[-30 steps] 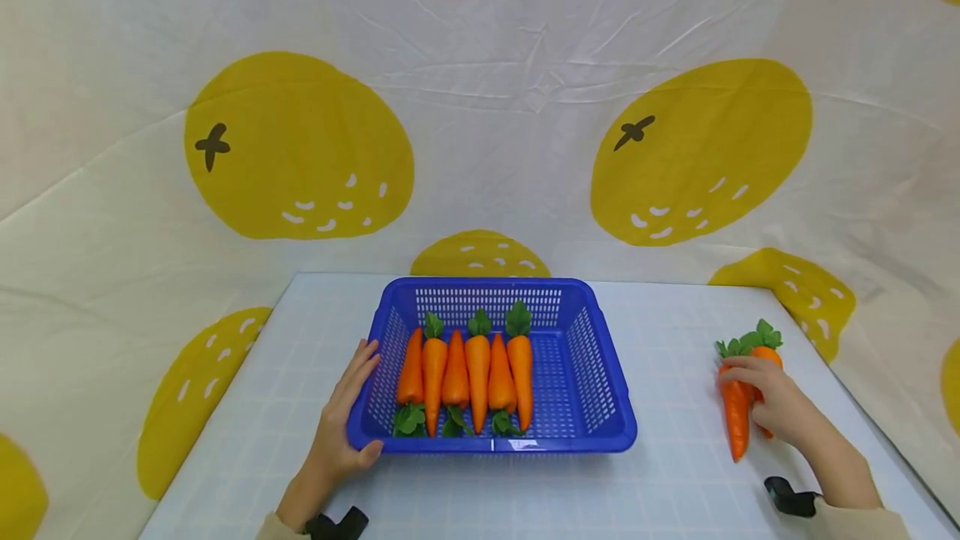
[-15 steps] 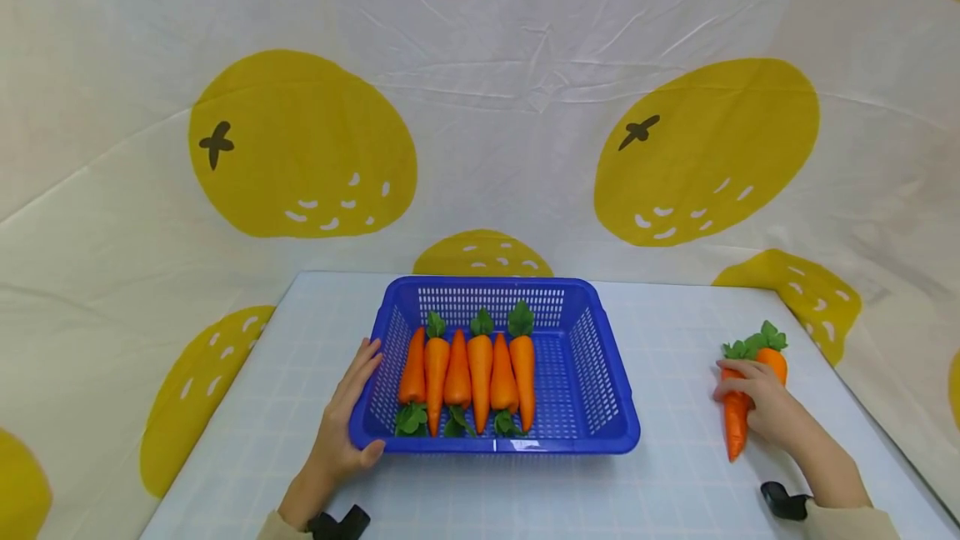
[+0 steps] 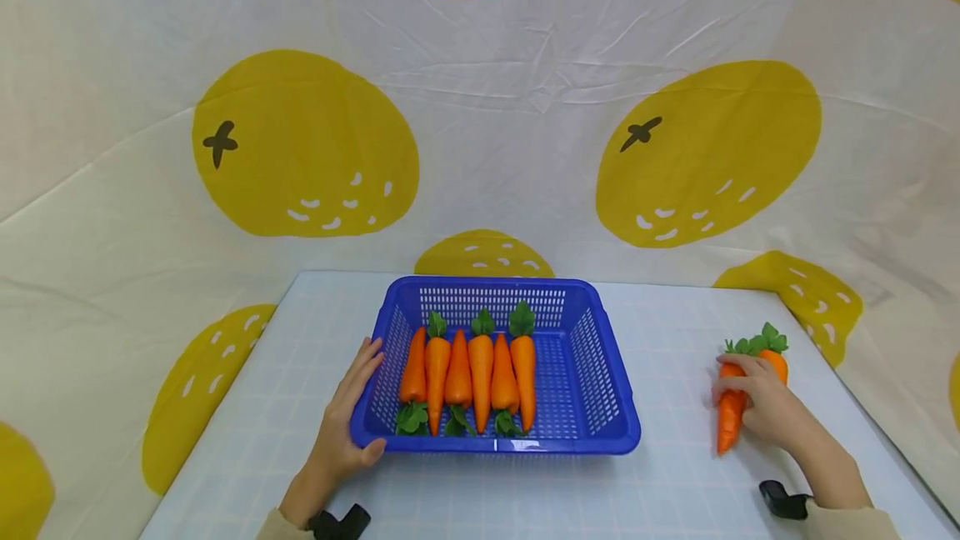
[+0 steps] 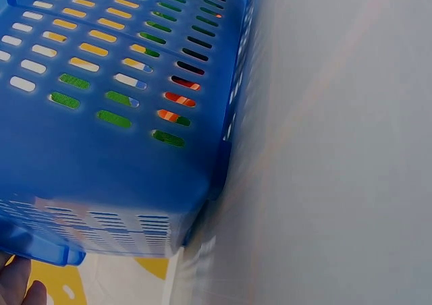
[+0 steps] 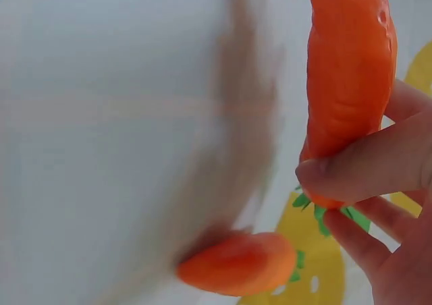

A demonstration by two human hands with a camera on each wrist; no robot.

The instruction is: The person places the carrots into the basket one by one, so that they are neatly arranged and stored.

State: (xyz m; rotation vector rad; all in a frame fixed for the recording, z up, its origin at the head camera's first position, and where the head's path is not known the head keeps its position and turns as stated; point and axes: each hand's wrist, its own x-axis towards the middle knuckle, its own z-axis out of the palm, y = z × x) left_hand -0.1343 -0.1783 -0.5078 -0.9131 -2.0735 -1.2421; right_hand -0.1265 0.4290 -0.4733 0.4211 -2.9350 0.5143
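Observation:
A blue plastic basket point(image 3: 615, 438) stands at the middle of the table, with several orange carrots point(image 3: 482, 373) laid side by side in it, their leafy ends alternating. My left hand point(image 3: 336, 432) rests against its left front corner, fingers straight along the left rim and thumb at the front; only fingertips point(image 4: 15, 281) show in the left wrist view. On the right, my right hand point(image 3: 768, 407) pinches a carrot point(image 5: 351, 62) near its leafy end between thumb and fingers, over the table with a shadow beneath. A second carrot point(image 5: 239, 263) lies just beside it, partly behind the hand.
The pale checked table point(image 3: 420, 498) ends against a white curtain point(image 3: 510, 148) printed with yellow fruit. Inside the basket, the right part of the floor point(image 3: 555, 373) shows bare. Black wrist mounts point(image 3: 783, 500) sit on both wrists.
My right hand has shifted left and closed its fingers round the left carrot, whose tip has swung slightly left and up. The left hand and the basket hold still.

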